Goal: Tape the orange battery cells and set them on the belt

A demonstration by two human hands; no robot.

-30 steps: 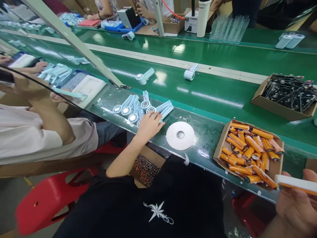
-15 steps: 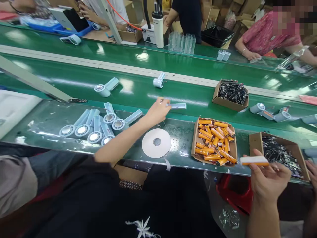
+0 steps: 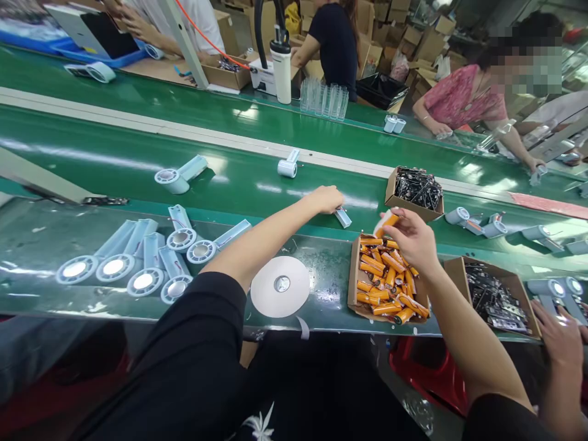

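Head view: you reach both bare hands over a factory work line. Your left hand (image 3: 328, 199) is over the green conveyor belt (image 3: 239, 180), fingers curled closed over one end of a pale blue plastic piece with an open channel (image 3: 343, 217). Your fingertips are hidden, so their exact grip cannot be told. Your right hand (image 3: 416, 239) pinches an orange-wrapped cylinder with a white strip (image 3: 386, 225) between thumb and fingers, above the far side of an open cardboard box of orange cylinders (image 3: 353, 278).

The step in hand looks like holding these two parts at once, apart from each other. Moving the cylinder calls for a steady pinch and room above the box rim.

The cylinder is tilted, its strip pale against the bright wrap. The blue piece slants, its channel facing up; the rest is covered by your hand.

Left of the box, a flat white tape roll (image 3: 296, 288) lies on the dark green worktop (image 3: 328, 254), its loose end over the near edge. Farther left sit six pale blue round-headed fan housings (image 3: 151, 252).
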